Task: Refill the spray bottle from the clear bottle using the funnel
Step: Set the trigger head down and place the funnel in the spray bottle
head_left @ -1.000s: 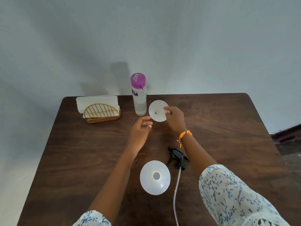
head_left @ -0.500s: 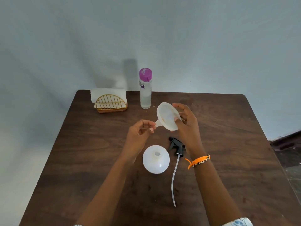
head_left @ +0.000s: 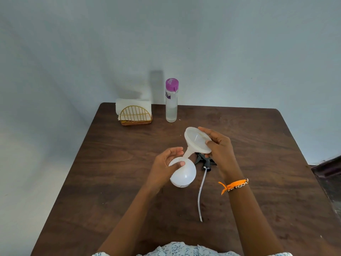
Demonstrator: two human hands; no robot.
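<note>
The white round spray bottle point(head_left: 184, 175) stands on the dark wooden table point(head_left: 258, 145) with its head removed. My left hand point(head_left: 166, 163) grips its upper left side. My right hand point(head_left: 217, 145) holds the translucent white funnel point(head_left: 196, 142) by the rim, tilted, with its spout pointing down at the bottle's mouth. The black spray head point(head_left: 204, 160) with its long white dip tube lies on the table just right of the bottle. The clear bottle point(head_left: 171, 104) with a purple cap stands upright at the table's far edge, partly filled with clear liquid.
A gold wire napkin holder point(head_left: 135, 114) with white napkins sits at the far left of the table, beside the clear bottle. A grey wall rises behind the table. A dark object shows at the right edge.
My right hand has brought the funnel from the far side of the table down to the spray bottle's mouth. My left hand has dropped onto the spray bottle and taken hold of it.
</note>
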